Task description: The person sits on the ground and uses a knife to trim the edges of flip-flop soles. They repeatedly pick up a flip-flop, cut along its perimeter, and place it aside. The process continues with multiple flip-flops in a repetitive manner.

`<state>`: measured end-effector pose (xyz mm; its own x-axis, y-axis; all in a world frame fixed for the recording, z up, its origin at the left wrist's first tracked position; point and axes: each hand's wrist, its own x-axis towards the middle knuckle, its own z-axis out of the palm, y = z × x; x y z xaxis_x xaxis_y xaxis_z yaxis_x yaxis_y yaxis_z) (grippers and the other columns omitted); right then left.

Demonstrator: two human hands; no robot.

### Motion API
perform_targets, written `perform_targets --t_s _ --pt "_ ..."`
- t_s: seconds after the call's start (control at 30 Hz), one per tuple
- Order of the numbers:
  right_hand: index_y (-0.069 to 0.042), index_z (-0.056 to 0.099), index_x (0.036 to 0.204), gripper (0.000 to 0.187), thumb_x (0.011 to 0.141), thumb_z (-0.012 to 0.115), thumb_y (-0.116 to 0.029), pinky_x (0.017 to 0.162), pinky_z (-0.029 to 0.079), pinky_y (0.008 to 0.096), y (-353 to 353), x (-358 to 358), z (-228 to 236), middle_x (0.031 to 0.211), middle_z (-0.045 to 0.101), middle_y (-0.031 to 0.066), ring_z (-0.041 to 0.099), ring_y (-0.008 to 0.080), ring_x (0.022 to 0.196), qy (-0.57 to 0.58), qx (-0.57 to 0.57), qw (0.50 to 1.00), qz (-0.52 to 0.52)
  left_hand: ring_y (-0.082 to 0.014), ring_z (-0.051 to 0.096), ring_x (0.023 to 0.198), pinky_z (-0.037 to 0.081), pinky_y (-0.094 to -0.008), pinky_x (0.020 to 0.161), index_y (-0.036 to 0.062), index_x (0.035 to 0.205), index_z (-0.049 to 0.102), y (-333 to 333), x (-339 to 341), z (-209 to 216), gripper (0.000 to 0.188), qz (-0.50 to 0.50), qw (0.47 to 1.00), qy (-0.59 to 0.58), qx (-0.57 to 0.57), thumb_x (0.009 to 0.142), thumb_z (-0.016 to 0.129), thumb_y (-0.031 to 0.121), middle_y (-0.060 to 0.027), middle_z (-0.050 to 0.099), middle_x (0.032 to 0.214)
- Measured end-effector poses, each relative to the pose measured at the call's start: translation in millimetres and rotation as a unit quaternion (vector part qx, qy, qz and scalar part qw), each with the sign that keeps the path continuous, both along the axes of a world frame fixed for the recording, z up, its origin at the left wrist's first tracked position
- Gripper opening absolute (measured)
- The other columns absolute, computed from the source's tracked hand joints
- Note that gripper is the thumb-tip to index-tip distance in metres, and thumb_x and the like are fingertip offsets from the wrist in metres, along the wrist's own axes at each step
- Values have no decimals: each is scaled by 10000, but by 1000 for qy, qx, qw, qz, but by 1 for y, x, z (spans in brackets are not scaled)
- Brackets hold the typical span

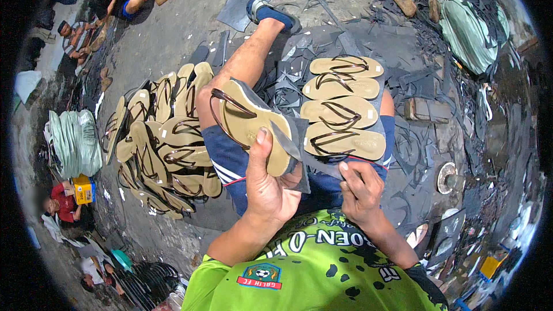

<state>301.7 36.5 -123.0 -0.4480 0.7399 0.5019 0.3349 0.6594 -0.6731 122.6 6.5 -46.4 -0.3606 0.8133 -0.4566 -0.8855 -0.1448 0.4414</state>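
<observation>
A seated person in a green shirt (322,268) and navy shorts (226,152) works with both bare hands over the lap. The left hand (268,193) is partly closed around one tan flip-flop (262,120) with a glossy brown strap: the thumb presses on the footbed and the fingers go underneath, mostly hidden. The flip-flop is tilted, pointing up and to the left of that hand, and dark grey sheet material shows past its edge.

The right hand (362,193), just beside it, has its fingers curled in a pinch on a dark grey strip (324,167) that runs across to the flip-flop; whether those fingers hide anything else cannot be told.

Just beyond the right hand, four more tan flip-flops (362,112) lie side by side in a row. To the left of the left hand is a loose, overlapping pile of similar flip-flops (181,137). Farther ahead of the hands, dark scraps (285,91) litter the floor (190,20) beside an outstretched leg (245,57). Well to the right of the right hand lies a brownish block (427,110). Far to the left, other people sit near a pale green sack (74,144).
</observation>
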Motion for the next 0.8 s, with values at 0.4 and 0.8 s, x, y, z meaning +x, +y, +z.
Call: perform_targets --t_s 0.4,0.8 --pt "-174 583 1277 572 733 730 -77 606 478 374 -9 3 32 841 573 80 585 254 693 -87 -78 993 19 -117 657 760 562 -256 682 76 1056 584 -17 0 -16 193 3 998 -39 43 947 573 236 -40 679 916" --pt "-152 566 1303 478 836 657 -105 561 494 405 8 -4 73 773 576 84 616 279 661 -137 -234 959 82 -94 643 748 549 -224 653 69 1045 576 -27 7 -30 273 -6 999 25 -45 916 620 306 -22 656 899"
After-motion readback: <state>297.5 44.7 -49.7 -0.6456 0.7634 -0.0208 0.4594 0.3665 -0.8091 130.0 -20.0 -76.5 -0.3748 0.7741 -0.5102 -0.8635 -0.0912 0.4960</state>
